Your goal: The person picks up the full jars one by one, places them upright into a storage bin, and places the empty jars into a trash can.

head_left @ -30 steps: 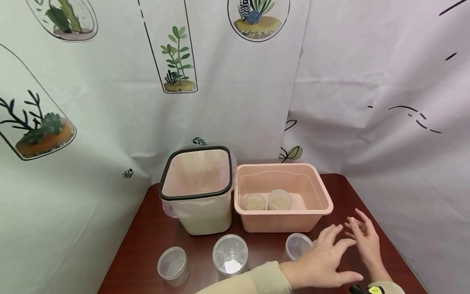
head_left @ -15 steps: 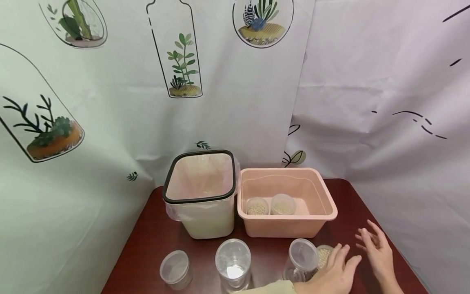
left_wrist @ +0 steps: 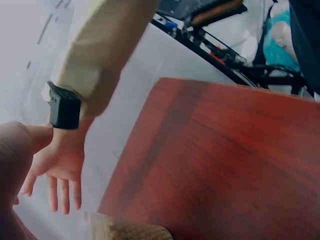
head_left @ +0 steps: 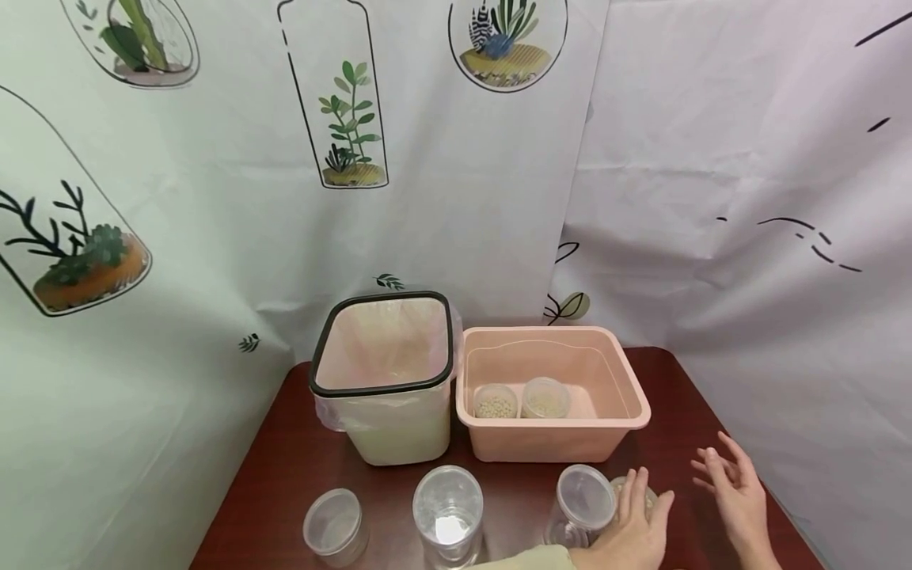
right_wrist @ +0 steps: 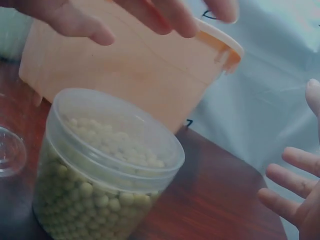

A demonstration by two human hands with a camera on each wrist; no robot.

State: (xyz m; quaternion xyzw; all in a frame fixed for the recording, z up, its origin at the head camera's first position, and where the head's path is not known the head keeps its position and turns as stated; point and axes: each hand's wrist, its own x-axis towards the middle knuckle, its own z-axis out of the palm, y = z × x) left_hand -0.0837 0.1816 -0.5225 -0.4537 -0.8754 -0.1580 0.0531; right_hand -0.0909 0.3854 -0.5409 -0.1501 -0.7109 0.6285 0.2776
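Observation:
In the head view my left hand (head_left: 630, 522) hovers with extended fingers over a clear lidded jar of pale green beans (right_wrist: 100, 200), partly hiding it. The right wrist view has this hand's fingers (right_wrist: 170, 17) above the jar, with no visible grip on it. Off to the right, my right hand (head_left: 741, 503) is held in the air, fingers relaxed and nothing in them. A tall clear jar (head_left: 586, 503) stands just left of the bean jar. In the left wrist view the bean jar (left_wrist: 135, 231) shows only at the bottom edge.
Behind the jars are a pink basin (head_left: 545, 441) and a lined bin (head_left: 402, 431) with a black rim. Inside the basin sit a jar of pale beans (head_left: 495, 402) and a jar with pale contents (head_left: 545, 398). Two clear jars (head_left: 447, 507) (head_left: 335, 522) stand farther left.
The hands have moved lower in the view and farther apart, my right hand going right. The bean jar, hidden at first, came into sight, and my left hand then shifted left over it.

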